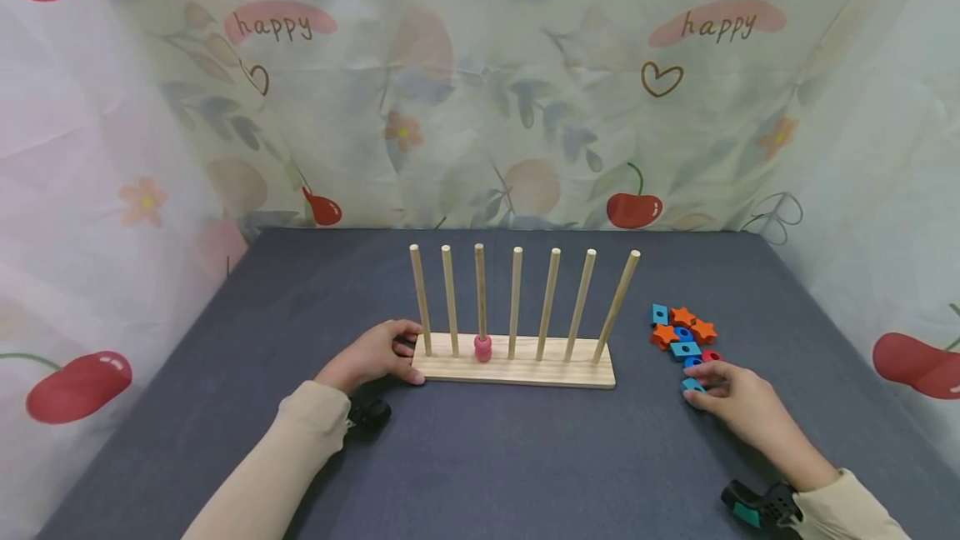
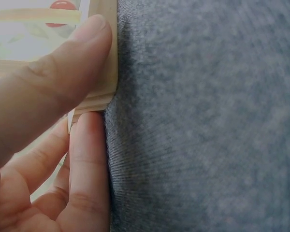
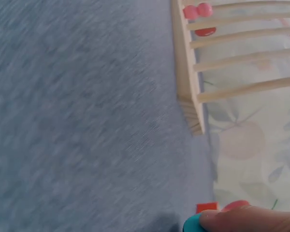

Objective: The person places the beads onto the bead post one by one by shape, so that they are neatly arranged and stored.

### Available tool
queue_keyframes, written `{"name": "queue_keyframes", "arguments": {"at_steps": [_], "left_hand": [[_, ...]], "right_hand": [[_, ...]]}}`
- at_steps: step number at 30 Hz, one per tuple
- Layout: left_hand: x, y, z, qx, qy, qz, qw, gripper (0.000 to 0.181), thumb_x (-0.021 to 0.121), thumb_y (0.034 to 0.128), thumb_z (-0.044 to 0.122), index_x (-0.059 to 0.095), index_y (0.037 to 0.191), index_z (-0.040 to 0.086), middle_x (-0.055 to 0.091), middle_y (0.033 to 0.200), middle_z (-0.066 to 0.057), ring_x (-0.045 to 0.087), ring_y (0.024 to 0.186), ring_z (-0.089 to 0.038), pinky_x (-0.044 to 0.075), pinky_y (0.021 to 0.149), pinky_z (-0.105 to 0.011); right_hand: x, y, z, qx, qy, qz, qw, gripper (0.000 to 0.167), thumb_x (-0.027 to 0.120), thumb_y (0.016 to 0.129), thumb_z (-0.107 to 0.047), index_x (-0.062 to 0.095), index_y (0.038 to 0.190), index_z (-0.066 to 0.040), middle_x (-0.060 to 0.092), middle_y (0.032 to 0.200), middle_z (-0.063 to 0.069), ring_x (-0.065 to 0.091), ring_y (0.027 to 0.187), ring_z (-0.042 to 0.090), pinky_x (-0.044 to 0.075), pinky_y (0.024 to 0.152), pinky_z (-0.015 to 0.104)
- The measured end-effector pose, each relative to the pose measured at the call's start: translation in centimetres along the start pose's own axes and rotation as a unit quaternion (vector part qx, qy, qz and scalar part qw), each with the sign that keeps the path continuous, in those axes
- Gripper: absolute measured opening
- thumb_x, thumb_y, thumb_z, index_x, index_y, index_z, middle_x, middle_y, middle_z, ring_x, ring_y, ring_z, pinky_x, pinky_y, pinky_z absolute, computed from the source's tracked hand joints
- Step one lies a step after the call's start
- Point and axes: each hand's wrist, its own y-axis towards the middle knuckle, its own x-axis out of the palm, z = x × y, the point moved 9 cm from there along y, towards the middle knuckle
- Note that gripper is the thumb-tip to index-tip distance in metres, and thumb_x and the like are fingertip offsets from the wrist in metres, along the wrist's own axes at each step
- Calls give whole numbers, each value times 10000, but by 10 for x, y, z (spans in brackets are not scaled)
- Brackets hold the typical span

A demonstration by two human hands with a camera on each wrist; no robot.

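Observation:
A wooden peg stand [image 1: 517, 372] with several upright pegs lies on the dark tabletop in the head view. Two pink beads [image 1: 483, 348] sit stacked at the foot of its third peg from the left. My left hand [image 1: 372, 354] grips the stand's left end, thumb along the front and fingers against the end face, as the left wrist view confirms. To the right of the stand, my right hand [image 1: 738, 407] pinches a blue rectangular block [image 1: 692, 387] at the near end of a group of pieces. In the right wrist view, the thumb touches that block [image 3: 193, 224].
Beyond the right hand lie orange stars [image 1: 682, 317], blue blocks with holes [image 1: 659, 315], blue rings and a red piece [image 1: 710, 356], close together. A patterned curtain [image 1: 480, 107] encloses the back and sides of the table. Each wrist wears a dark device.

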Motion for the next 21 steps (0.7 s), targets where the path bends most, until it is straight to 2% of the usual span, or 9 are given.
{"name": "queue_keyframes", "arguments": {"at_steps": [4, 9, 12, 17, 21], "left_hand": [[0, 0, 0, -73, 42, 16, 10000, 794, 882, 645, 19, 503, 1341, -21, 530, 1242, -169, 568, 1029, -238, 508, 867, -347], [0, 0, 1, -85, 78, 7, 9999, 795, 884, 648, 30, 502, 1343, -20, 530, 1241, -166, 570, 1030, -234, 507, 869, -348], [0, 1, 1, -37, 89, -9, 10000, 794, 885, 647, 32, 503, 1340, -24, 530, 1237, -168, 570, 1023, -232, 506, 868, -345], [0, 0, 0, -38, 75, -9, 10000, 794, 885, 643, 24, 504, 1338, -27, 536, 1230, -169, 570, 1012, -229, 508, 858, -335], [1, 0, 2, -8, 67, -29, 10000, 799, 887, 642, 28, 501, 1339, -33, 537, 1227, -174, 568, 1003, -231, 506, 856, -332]], "right_hand": [[-2, -3, -11, -112, 74, 6, 9999, 415, 716, 875, -291, 649, 1197, -37, 678, 1107, 206, 674, 910, 268, 527, 706, 406], [-10, -5, -34, -264, 211, 108, 9994, 406, 723, 871, -294, 641, 1186, -52, 707, 1012, 140, 673, 850, 214, 500, 637, 326], [-17, -9, -53, -402, 396, 207, 9982, 398, 723, 869, -326, 626, 1159, -72, 687, 1084, 141, 679, 893, 221, 489, 653, 312], [-32, -19, -91, -970, 751, 474, 9913, 389, 686, 888, -404, 599, 1147, -127, 619, 1247, 104, 672, 1000, 204, 504, 740, 290], [-46, -27, -120, -1374, 793, 719, 9847, 426, 647, 910, -426, 598, 1239, -158, 581, 1254, 72, 658, 999, 183, 501, 735, 258]]}}
